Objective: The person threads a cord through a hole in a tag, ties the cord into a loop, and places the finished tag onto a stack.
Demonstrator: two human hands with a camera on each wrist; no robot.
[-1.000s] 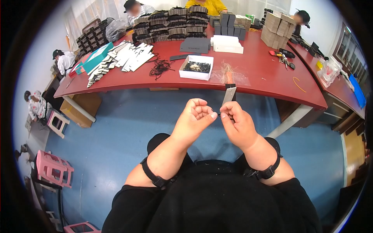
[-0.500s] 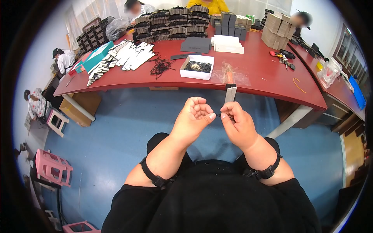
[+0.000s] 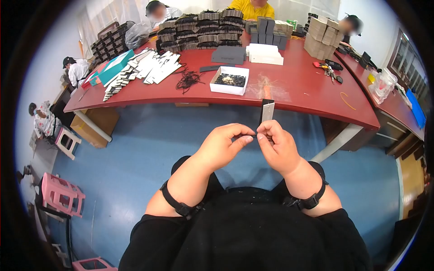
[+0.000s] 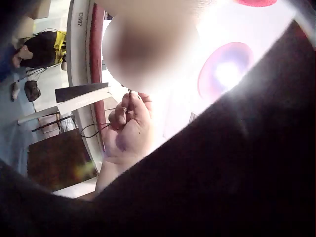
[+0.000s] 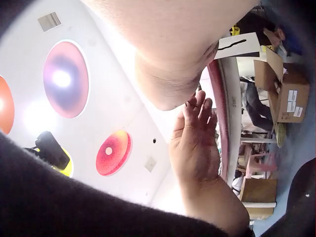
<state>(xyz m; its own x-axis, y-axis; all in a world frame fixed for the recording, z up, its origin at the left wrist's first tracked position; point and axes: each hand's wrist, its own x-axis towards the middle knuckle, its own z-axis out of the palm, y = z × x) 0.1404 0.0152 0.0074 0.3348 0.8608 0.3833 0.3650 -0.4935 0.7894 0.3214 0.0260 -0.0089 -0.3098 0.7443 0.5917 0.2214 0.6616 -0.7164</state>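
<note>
In the head view my left hand [image 3: 226,145] and right hand [image 3: 280,147] meet fingertip to fingertip, in front of the table edge. A thin black cord [image 3: 254,135] runs between them, pinched by thumb and index finger on each side. Beyond my right hand stands a pale hang tag [image 3: 268,111] with a black one [image 3: 262,110] behind it. In the left wrist view a loop of the cord [image 4: 89,136] trails from my right hand [image 4: 127,131] near the tags. The right wrist view shows a black cord piece [image 5: 232,46] lying across the white tag [image 5: 247,44].
On the red table [image 3: 307,95] are a white box [image 3: 228,88] of small black pieces, loose black cords [image 3: 189,80], spread white tags [image 3: 156,67] and a plastic bag [image 3: 271,89]. Stacked bundles [image 3: 203,31] stand behind. Several people sit around the room.
My left hand has turned and come down, its index finger now straightened toward the thumb at the cord. The right hand stays nearly in place; the black tag has fanned out from the pale one.
</note>
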